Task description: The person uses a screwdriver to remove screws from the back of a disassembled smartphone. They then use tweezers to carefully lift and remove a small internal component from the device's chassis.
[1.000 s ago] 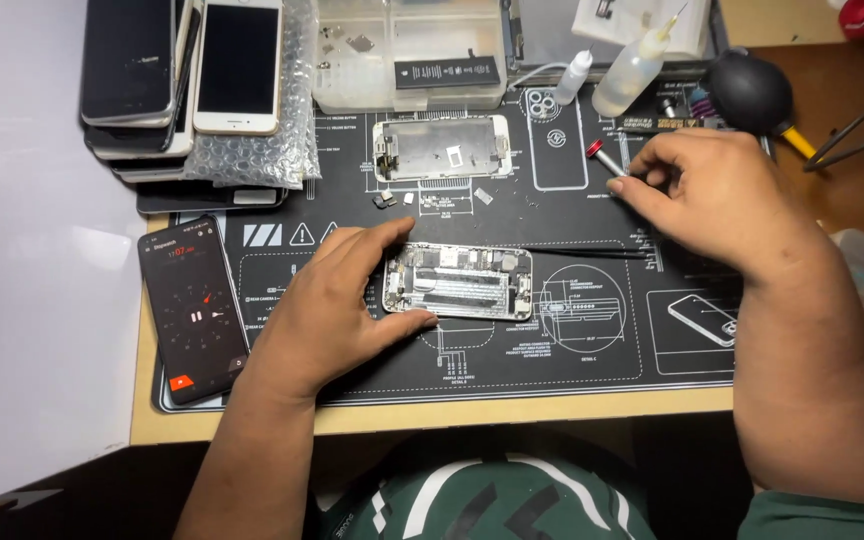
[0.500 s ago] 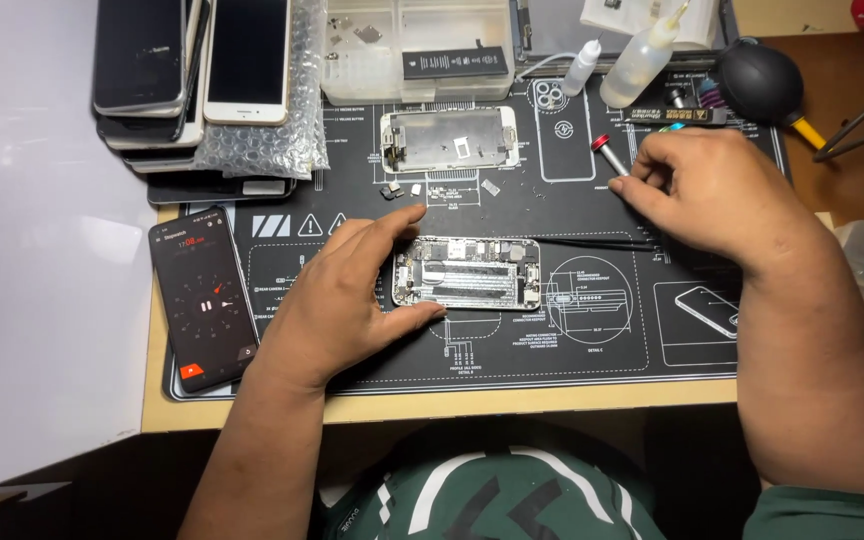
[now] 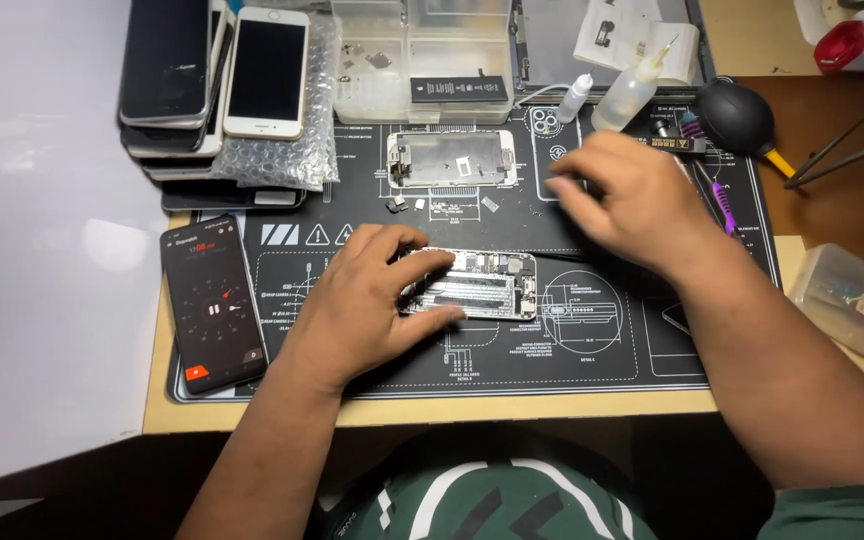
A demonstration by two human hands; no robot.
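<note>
While the opened phone chassis w/ exposed silver internals is gripped mid-mat by left hand fingers, the right hand, now loosely curled, grasp unclear, has been shifted leftward from the tool area.

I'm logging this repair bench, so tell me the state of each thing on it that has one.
Opened phone: back open, insides showing, held by left hand.
Right hand: blurred, hovering above mat, grip unclear.
Screen panel: detached, lying flat.
Black phone: screen lit.
White phone: screen dark, stacked.
Dropper bottle: capped, upright.
</note>
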